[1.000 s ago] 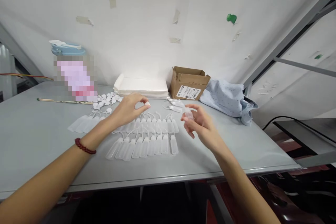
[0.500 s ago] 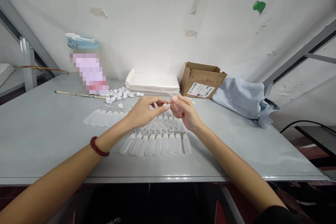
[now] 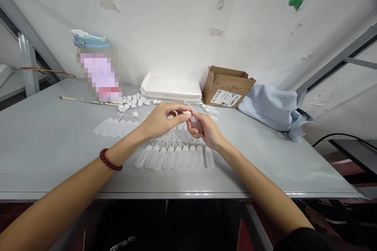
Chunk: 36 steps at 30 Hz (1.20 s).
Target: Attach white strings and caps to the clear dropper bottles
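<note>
Both hands meet above the grey table [image 3: 44, 145]. My right hand [image 3: 206, 129] is closed round a small clear plastic bottle [image 3: 196, 122], held upright and a little tilted. My left hand [image 3: 163, 119] pinches a small white cap [image 3: 186, 112] at the bottle's top, thumb and fingers pressed together. Below the hands lies a row of several small capped bottles [image 3: 176, 156] side by side, and a second row sits behind it, partly hidden by the hands. A red bead bracelet [image 3: 109, 160] is on my left wrist.
Another row of bottles [image 3: 113, 125] lies at the left, with loose white caps [image 3: 134, 102] behind it. At the back stand a stack of white sheets [image 3: 172, 88], an open cardboard box [image 3: 226, 86], a pale blue cloth [image 3: 271, 106] and a blurred pink container [image 3: 98, 72].
My hands, apart a second ago, have come together. The left hand brought the cap to the bottle held in the right hand. The view has shifted slightly.
</note>
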Each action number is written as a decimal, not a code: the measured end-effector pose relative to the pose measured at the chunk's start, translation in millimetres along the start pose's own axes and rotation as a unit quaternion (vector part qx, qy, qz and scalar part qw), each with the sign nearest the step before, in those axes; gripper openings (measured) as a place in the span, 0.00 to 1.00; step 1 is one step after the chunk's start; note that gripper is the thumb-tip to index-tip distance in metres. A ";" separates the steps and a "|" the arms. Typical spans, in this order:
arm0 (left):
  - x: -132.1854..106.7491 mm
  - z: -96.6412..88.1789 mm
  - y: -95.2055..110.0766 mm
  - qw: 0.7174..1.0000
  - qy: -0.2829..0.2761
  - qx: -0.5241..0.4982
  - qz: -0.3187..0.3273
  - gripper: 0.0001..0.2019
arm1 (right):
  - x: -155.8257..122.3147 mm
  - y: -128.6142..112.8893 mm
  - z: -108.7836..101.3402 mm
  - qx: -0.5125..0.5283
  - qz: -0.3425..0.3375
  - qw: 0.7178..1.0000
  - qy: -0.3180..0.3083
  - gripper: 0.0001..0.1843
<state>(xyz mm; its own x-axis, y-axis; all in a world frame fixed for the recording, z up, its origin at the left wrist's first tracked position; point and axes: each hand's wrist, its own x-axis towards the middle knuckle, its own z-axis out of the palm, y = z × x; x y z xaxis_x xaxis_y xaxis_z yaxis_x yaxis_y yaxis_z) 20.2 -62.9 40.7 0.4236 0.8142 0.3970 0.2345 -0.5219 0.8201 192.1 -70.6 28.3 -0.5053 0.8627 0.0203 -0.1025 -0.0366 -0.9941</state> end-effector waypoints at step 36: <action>0.5 -5.9 0.6 0.989 -0.135 -0.042 -0.052 0.08 | -2.9 17.5 3.9 -0.301 -0.141 0.931 0.149 0.14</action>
<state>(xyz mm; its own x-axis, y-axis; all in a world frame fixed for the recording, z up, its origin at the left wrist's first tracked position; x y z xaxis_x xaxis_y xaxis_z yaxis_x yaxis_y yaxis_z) 15.4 -61.3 43.8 0.6223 0.7585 0.1934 0.2201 -0.4066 0.8867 188.4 -75.7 11.3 -0.2623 0.9001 0.3479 0.3492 0.4247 -0.8353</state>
